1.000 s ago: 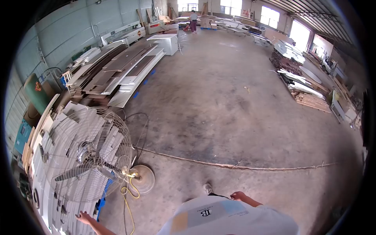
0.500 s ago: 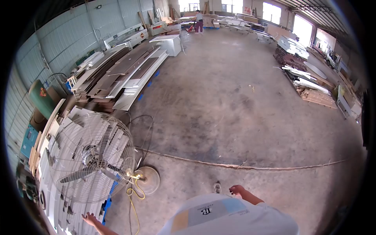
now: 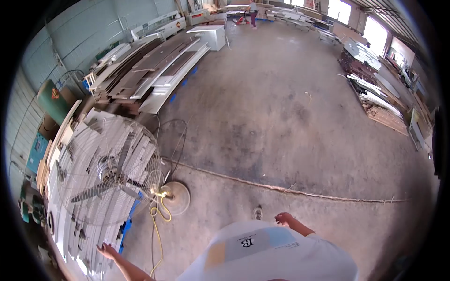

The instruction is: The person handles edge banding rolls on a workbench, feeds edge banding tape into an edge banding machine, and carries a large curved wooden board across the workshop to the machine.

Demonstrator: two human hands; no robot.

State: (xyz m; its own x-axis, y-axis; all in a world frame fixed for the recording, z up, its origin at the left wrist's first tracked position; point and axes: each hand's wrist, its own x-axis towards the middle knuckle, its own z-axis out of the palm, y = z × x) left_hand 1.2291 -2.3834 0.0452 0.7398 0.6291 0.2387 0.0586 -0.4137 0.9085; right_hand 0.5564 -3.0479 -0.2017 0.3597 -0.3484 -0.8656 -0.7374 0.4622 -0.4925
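My left hand (image 3: 107, 251) hangs low at the left with its fingers apart and nothing in it. It appears over the edge of a stack of pale boards (image 3: 96, 234), but whether it touches them I cannot tell. Just beyond stands a large wire-caged fan (image 3: 110, 175) with dark blades and a round base (image 3: 176, 198). My right hand (image 3: 284, 218) is out in front of my white shirt (image 3: 276, 255), above bare floor. Its fingers are loosely bent and apart, holding nothing. The tip of one shoe (image 3: 257, 213) shows beside it.
A yellow cord (image 3: 159, 239) trails from the fan base. A seam (image 3: 281, 189) crosses the concrete floor. Panel stacks (image 3: 154, 70) lie at the left, near a white cabinet (image 3: 213, 37). More boards (image 3: 382, 105) lie at the right. A person (image 3: 253, 14) stands far back near a red pallet jack (image 3: 243, 20).
The view has tilted down and turned slightly left, so the room sits higher and a little further right. My left forearm shows more. Both hands remain without anything in them.
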